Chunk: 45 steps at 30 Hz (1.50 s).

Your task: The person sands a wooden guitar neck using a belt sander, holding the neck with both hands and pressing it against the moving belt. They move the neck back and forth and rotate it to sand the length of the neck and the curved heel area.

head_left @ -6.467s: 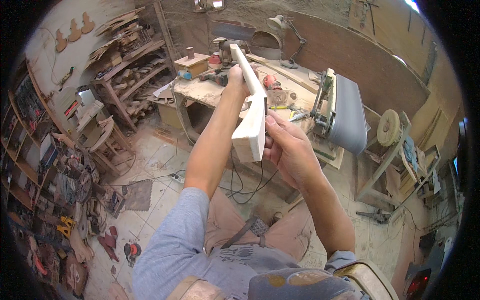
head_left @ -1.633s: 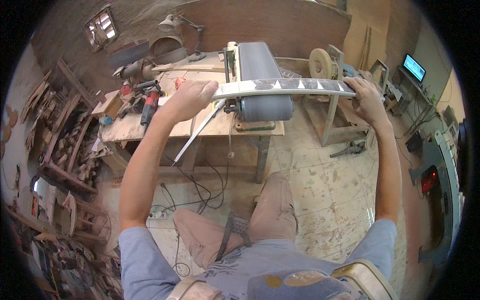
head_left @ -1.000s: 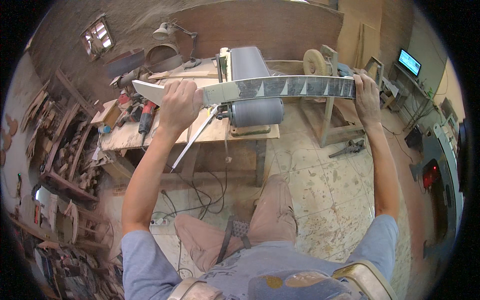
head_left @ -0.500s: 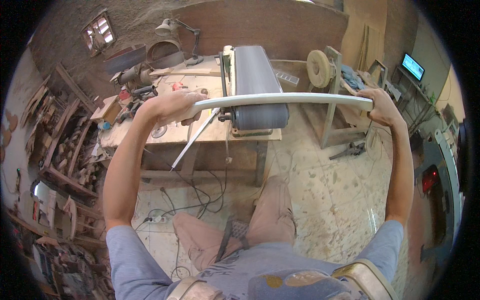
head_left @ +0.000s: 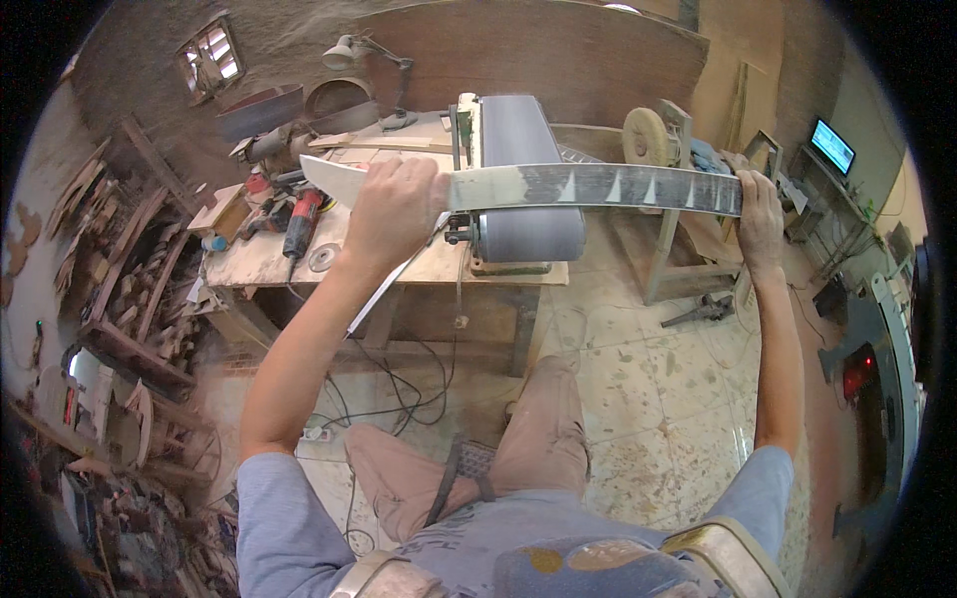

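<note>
A long, slightly curved strip [head_left: 598, 186] stretches across in front of me, its dark broad face set with white triangles. My left hand [head_left: 399, 204] is closed round it toward its pale, pointed left end, which sticks out past the fingers. At the right end, my right hand [head_left: 760, 219] grips the strip with the fingers folded over the upper edge. Between my hands the strip crosses over the grey belt of a belt sander [head_left: 530, 235]. Whether it touches the belt, I cannot tell.
The sander stands on a dusty wooden workbench [head_left: 419, 267]. An angle grinder [head_left: 302, 224], a metal disc [head_left: 323, 257] and a desk lamp [head_left: 341, 52] are at its left. A round buffing wheel [head_left: 648, 138] is on a wooden frame at right. Black cables [head_left: 399, 399] trail beneath the bench.
The strip has turned from its narrow white edge to its broad, triangle-marked face. My left hand has shifted right along it, leaving the pointed end exposed.
</note>
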### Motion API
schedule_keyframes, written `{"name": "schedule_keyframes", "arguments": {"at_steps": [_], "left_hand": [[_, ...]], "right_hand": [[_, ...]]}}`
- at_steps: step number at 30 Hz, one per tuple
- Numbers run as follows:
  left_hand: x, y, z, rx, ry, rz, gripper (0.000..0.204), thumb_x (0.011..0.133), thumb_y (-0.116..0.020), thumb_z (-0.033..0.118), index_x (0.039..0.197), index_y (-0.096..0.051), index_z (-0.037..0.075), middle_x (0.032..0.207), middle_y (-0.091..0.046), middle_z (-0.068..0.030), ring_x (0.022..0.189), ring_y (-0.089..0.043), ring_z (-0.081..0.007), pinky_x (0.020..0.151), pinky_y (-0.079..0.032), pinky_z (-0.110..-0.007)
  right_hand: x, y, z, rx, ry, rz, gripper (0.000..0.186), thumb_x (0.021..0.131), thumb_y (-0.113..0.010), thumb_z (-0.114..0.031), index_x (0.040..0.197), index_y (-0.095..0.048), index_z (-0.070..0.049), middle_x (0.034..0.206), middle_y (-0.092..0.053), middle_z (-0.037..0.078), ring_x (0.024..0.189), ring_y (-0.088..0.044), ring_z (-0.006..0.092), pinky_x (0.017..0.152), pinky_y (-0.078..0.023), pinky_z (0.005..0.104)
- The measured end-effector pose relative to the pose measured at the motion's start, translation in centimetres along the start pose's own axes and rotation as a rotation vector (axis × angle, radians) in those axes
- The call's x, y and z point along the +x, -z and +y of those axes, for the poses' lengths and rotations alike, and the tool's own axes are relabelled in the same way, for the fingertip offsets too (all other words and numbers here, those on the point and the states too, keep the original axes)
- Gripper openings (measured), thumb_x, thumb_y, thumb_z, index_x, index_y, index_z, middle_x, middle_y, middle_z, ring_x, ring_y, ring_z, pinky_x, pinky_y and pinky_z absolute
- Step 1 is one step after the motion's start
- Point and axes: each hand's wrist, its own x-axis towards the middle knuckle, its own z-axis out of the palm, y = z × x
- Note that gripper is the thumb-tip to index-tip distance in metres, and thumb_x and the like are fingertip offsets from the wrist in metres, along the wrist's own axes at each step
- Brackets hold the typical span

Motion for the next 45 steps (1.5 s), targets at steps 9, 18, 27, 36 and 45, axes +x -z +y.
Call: {"name": "schedule_keyframes", "arguments": {"at_steps": [9,18,27,36,45], "left_hand": [[2.2,2.3,0.2,-0.137,0.029,-0.707,0.018,0.097,-0.051,0.014,0.101,-0.056,-0.003,0.082,-0.066,-0.0192,0.077,-0.067,-0.0338,0.072,-0.051,-0.044],[0.0,1.8,-1.4,-0.150,0.012,-0.359,0.038,0.107,-0.039,0.025,0.093,-0.062,-0.002,0.077,-0.061,-0.0225,0.077,-0.062,-0.0423,0.074,-0.047,-0.050],[-1.3,0.6,-3.2,0.098,-0.057,0.102,0.033,0.103,-0.049,0.027,0.085,-0.056,0.001,0.078,-0.059,-0.0195,0.079,-0.057,-0.0401,0.080,-0.045,-0.050],[-0.5,3.6,-5.8,-0.409,0.197,-0.699,0.047,0.107,-0.037,0.033,0.094,-0.062,-0.004,0.066,-0.059,-0.0156,0.066,-0.061,-0.0303,0.068,-0.046,-0.044],[2.4,4.4,-4.6,-0.575,0.537,-0.987,0.045,0.107,-0.040,0.036,0.096,-0.063,-0.002,0.073,-0.062,-0.0101,0.064,-0.063,-0.0210,0.062,-0.049,-0.037]], "right_hand": [[1.1,2.9,3.2,0.411,-0.018,-0.416,0.046,0.073,-0.061,0.004,0.118,-0.068,-0.004,0.117,-0.069,0.016,0.115,-0.062,0.0367,0.099,-0.049,0.0442],[1.2,2.7,0.2,0.279,-0.053,-0.393,0.051,0.076,-0.061,0.006,0.125,-0.056,-0.007,0.124,-0.060,0.014,0.122,-0.056,0.0375,0.098,-0.052,0.0450],[0.3,-0.2,-1.7,-0.104,0.036,0.039,0.042,0.086,-0.062,-0.005,0.126,-0.049,-0.009,0.122,-0.055,0.010,0.117,-0.056,0.0324,0.092,-0.052,0.0439],[3.0,4.8,-0.7,0.531,0.018,-0.450,0.048,0.059,-0.069,-0.004,0.107,-0.069,-0.001,0.099,-0.071,0.018,0.099,-0.067,0.0362,0.090,-0.052,0.0424],[5.9,5.2,1.1,0.598,-0.036,-0.878,0.060,0.050,-0.068,-0.003,0.109,-0.067,0.000,0.095,-0.068,0.017,0.092,-0.063,0.0317,0.088,-0.051,0.0373]]}}
